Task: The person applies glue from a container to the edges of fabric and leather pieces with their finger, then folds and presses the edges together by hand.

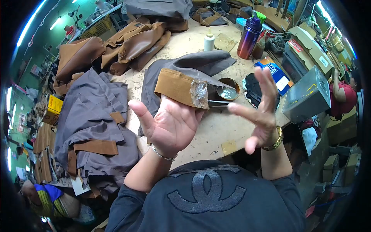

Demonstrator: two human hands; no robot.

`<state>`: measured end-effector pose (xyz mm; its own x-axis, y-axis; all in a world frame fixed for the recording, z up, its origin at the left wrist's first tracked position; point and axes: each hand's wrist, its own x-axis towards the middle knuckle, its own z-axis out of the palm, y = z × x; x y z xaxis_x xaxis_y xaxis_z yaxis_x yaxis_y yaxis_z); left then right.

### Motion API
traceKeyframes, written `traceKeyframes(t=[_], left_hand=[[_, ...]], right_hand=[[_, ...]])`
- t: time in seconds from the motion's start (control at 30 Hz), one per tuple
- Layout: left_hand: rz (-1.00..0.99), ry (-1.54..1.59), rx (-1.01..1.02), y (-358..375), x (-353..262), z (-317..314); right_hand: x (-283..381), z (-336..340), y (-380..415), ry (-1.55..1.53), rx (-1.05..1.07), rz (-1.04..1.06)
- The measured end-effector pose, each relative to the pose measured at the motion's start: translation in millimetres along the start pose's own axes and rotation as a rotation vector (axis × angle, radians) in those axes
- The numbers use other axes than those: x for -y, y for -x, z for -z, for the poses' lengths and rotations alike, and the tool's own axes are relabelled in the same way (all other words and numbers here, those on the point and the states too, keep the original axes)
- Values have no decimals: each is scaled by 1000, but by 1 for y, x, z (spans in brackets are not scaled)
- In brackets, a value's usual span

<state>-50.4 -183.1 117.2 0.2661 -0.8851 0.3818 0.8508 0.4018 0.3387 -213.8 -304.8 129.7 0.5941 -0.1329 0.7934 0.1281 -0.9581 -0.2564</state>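
A brown strip (174, 87) attached to dark grey fabric (181, 62) lies over the fingers of my left hand (172, 125), which is palm up with the thumb spread; the fingertips are hidden beneath the strip. A shiny, wet-looking patch (199, 94) covers the strip's right end. Just right of it sits a round bowl (228, 91) of cloudy, pale substance, with a thin light stick beside the strip. My right hand (259, 114) is raised to the right of the bowl, fingers spread and slightly blurred, with nothing visible in it.
Grey fabric pieces with brown patches (96, 127) lie left; brown pieces (131, 42) are piled behind. Behind the bowl stand a white bottle (209, 42) and a purple flask (249, 36). A metal tin (308, 91) sits right. Other people are at both sides.
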Motion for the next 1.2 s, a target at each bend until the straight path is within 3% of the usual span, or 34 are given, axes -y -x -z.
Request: traceKeyframes(t=[0.1, 0.17, 0.3, 0.37, 0.4, 0.5, 0.67, 0.73, 0.8, 0.83, 0.87, 0.97, 1.0, 1.07, 1.2], left_hand=[[33, 61, -6, 1, -1, -1], [97, -74, -158, 2, -5, -5], [103, -16, -58, 4, -30, -15], [21, -160, -62, 5, -48, -15], [-7, -230, -34, 7, -58, -11], [-46, -665, -14, 13, -69, -13], [-329, -1199, -224, 9, -67, -11], [-418, -1340, -252, 7, -75, -3], [-529, -1524, -423, 6, -87, 3], [-524, -1536, -445, 5, -93, 4], [-475, -1248, -445, 2, -98, 13], [-273, -786, -683, 8, -108, 55], [-259, -794, -697, 11, -108, 59], [-218, -603, -806, 16, -104, 66], [-230, -650, -787, 13, -102, 67]], right_hand=[[-10, 2, -3, 30, -30, 2], [-16, -15, -8, -84, -55, 23], [-26, -45, -39, -227, 19, -10], [-29, -57, -71, -364, 15, 33], [-22, -67, -87, -683, 13, -106], [-9, -83, -128, -892, 100, -213], [7, -107, -152, -830, 221, -238], [11, -118, -159, -962, 147, -271], [-7, -141, -165, -1274, 191, -383], [-2, -144, -170, -1253, 252, -471], [4, -149, -173, -1233, 311, -564], [-20, -207, -153, -1147, 387, -805], [-33, -230, -140, -1048, 421, -864], [-35, -233, -130, -982, 371, -770], [-35, -197, -142, -951, 87, -357]])
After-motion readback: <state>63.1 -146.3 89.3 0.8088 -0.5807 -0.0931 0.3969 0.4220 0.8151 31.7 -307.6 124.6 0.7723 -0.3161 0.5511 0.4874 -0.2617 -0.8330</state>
